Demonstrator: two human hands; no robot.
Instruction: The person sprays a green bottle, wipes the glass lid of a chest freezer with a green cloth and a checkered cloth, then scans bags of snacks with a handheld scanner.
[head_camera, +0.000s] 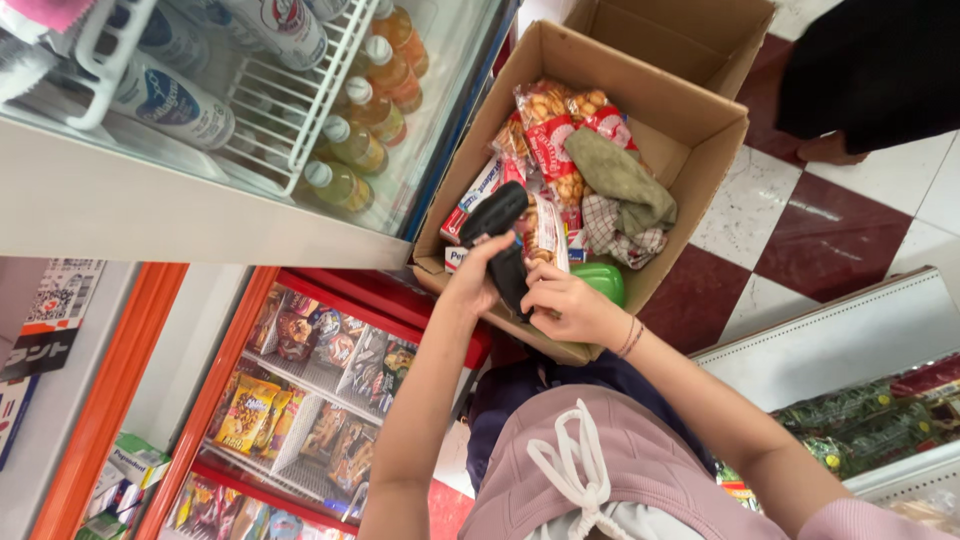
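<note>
Black plastic scanner (503, 240) is sitting clamped between my left hand (470, 283) and right hand (572, 305), both gripping it together over the cardboard box (700, 130) so its head is facing the snack packets (553, 140).

Matt card, glossy wrap, soft cloth

The cardboard box (700, 140) is matt brown card; the snack packets (555, 135) in it are glossy plastic film, the olive rag (620, 180) limp woven cloth (slightly rough). The black handheld device (500, 240) looks like dull plastic, the floor tiles (830, 240) polished stone.
</note>
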